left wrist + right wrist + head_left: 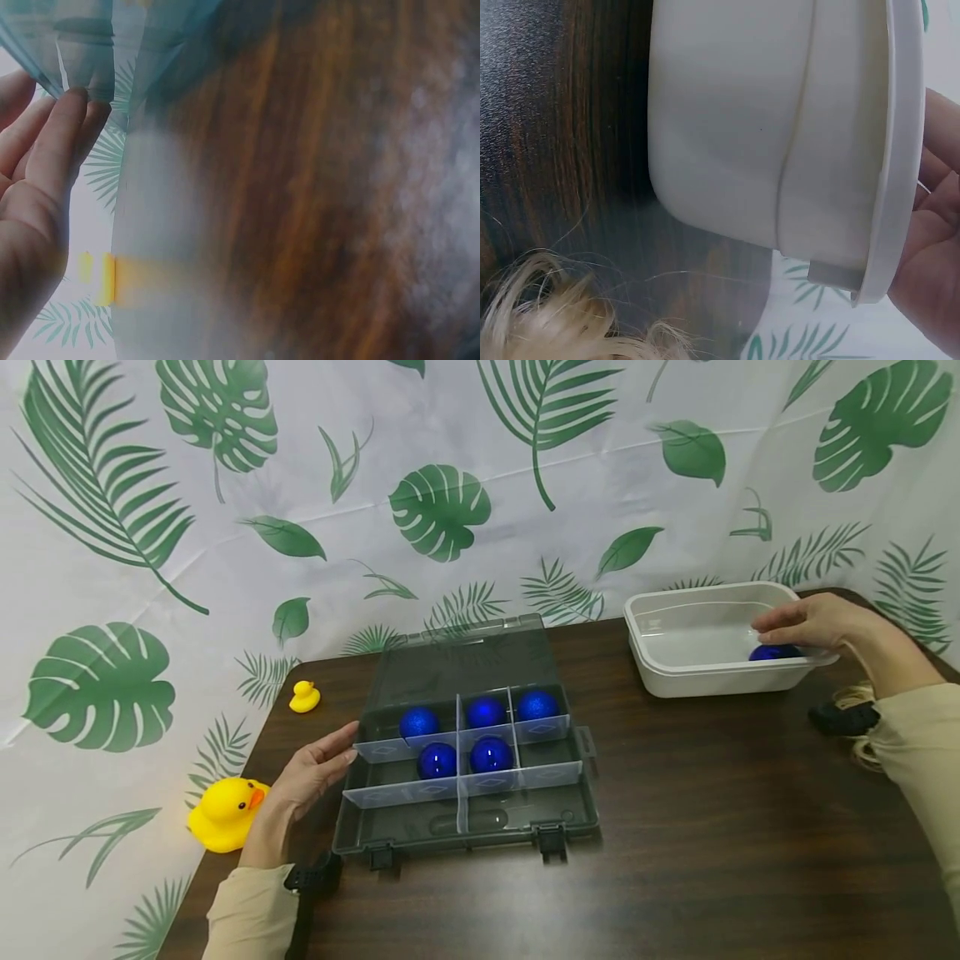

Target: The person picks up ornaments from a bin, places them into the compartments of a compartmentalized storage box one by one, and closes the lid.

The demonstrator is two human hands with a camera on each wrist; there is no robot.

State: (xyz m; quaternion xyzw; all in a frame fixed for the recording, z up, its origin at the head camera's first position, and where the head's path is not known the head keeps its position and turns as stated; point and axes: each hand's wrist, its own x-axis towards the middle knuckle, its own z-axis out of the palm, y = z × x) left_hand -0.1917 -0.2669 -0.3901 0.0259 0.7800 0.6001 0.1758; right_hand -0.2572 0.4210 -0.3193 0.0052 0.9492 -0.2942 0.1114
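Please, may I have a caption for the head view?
Left hand at case of blue balls; right hand over white tub.

white backdrop (517,531) with green leaf prints (442,510) behind a dark wood-grain table (675,827), pale glare (517,910) along its front

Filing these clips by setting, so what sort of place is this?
Probably an indoor corner staged for tabletop recording, though the wider room is out of view: a leaf-printed backdrop rises right behind a dark table, where a compartment box and yellow ducks are set out.
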